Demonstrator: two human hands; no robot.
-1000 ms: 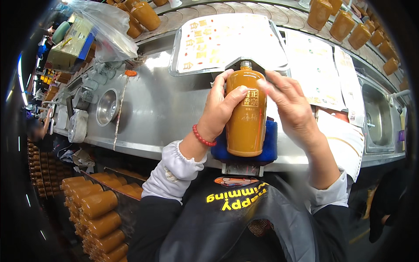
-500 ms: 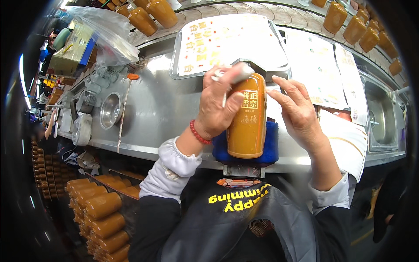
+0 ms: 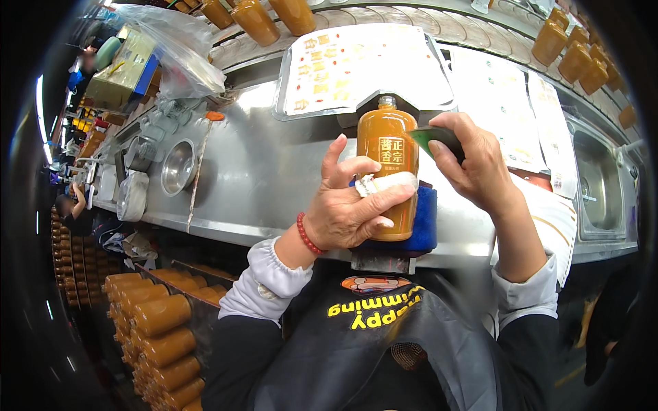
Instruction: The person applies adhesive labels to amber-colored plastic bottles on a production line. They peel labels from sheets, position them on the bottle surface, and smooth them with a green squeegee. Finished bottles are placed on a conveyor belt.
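Observation:
A brown-orange glass bottle (image 3: 384, 128) with gold markings lies on a blue padded rest (image 3: 426, 218), its neck pointing away from me against a dark angular stop. My left hand (image 3: 336, 216) is over the bottle's lower half, with a white wad of cloth or tissue (image 3: 396, 183) between its fingers; the wad rests on the glass. Pinched in my right hand (image 3: 480, 161) is a thin green scraper blade (image 3: 439, 139), its tip at the bottle's right shoulder. The bottle's lower left side is hidden by my left hand.
Beyond the bottle lies a tray (image 3: 277, 109) with printed label sheets (image 3: 370, 65). More sheets (image 3: 493, 103) and a sink (image 3: 603, 192) are at right. A metal bowl (image 3: 178, 168) stands left. Similar bottles line the far conveyor (image 3: 384, 15) and a lower-left stack (image 3: 161, 315).
My left hand has moved down the bottle with the white wad, from shoulder to lower half. My right hand, earlier beside the bottle without a visible tool, now holds the green scraper.

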